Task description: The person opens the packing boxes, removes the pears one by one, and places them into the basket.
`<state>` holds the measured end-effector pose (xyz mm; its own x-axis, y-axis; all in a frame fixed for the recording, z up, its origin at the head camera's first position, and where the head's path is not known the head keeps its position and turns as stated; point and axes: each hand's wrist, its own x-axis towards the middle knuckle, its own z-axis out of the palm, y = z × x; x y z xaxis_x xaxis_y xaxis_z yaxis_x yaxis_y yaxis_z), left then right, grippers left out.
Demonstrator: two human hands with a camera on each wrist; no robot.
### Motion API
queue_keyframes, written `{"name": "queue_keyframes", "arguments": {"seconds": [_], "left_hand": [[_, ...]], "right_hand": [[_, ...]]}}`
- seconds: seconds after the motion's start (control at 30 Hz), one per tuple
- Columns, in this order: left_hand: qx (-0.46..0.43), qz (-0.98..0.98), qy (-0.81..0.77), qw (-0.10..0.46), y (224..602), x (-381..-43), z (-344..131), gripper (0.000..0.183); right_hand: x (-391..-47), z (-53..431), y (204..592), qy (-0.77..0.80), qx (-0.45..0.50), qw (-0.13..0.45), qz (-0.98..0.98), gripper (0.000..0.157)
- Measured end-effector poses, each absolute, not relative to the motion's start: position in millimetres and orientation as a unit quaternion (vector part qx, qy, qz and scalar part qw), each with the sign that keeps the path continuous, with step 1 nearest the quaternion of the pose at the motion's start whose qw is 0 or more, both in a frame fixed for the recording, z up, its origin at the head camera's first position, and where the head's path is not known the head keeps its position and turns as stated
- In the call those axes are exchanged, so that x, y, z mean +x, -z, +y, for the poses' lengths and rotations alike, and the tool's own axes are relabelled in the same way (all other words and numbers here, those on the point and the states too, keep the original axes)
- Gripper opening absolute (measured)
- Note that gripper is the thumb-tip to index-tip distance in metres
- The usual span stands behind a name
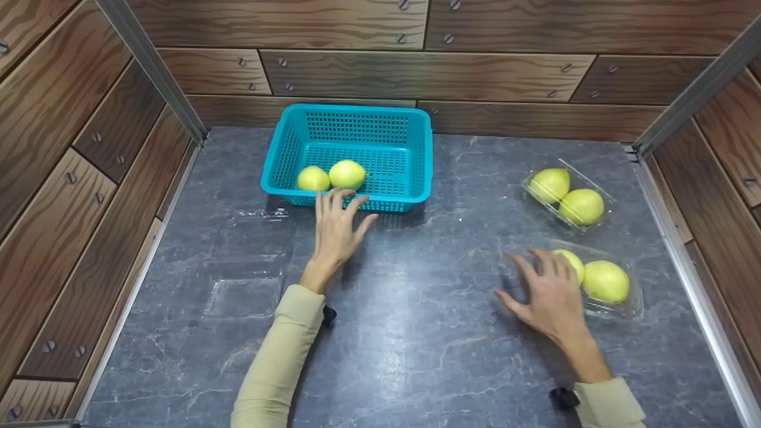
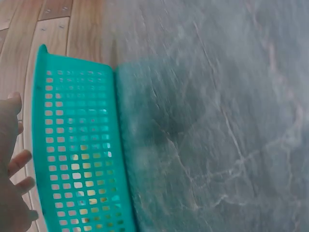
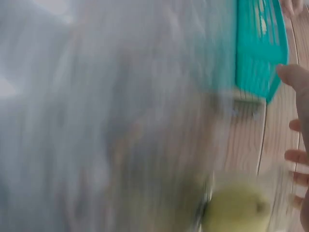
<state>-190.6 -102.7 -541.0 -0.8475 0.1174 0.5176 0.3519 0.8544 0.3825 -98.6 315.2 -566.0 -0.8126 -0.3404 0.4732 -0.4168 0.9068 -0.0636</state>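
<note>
Teal basket [image 1: 425, 156], two fruits [image 1: 347, 174] inside, mesh-screened from left wrist, plain from head

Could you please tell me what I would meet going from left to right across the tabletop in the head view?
Clear plastic packaging, teal basket with two yellow fruits, person's right hand, rightmost yellow fruit.

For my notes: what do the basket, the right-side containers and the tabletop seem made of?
Basket: probably molded plastic, slightly glossy; regular grid of holes. Containers: likely thin clear plastic, shiny; the yellow fruit shows through. Tabletop: gray marble-like veining, soft sheen; stone or printed laminate, I can't tell.
</note>
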Motion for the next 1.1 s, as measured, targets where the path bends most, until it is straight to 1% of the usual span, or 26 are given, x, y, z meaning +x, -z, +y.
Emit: {"name": "queue_keyframes", "arguments": {"seconds": [0.13,0.33,0.7,0.93,1.1], "left_hand": [[-0.110,-0.933,0.221,0.262,546,-197,-103,0.040],[-0.091,-0.930,0.226,0.277,551,-203,-103,0.033],[-0.056,-0.944,0.200,0.256,547,-207,-98,0.029],[-0.041,-0.944,0.197,0.263,545,-209,-93,0.024],[-0.031,-0.948,0.176,0.263,544,-211,-90,0.023]], "right_hand": [[-95,338,564,-0.095,0.184,0.228,-0.951,0.084],[-85,363,565,-0.119,0.153,0.232,-0.953,0.088],[-69,389,561,-0.162,0.104,0.209,-0.959,0.088],[-58,408,559,-0.156,0.085,0.208,-0.962,0.085],[-54,413,556,-0.156,0.067,0.184,-0.968,0.086]]}}
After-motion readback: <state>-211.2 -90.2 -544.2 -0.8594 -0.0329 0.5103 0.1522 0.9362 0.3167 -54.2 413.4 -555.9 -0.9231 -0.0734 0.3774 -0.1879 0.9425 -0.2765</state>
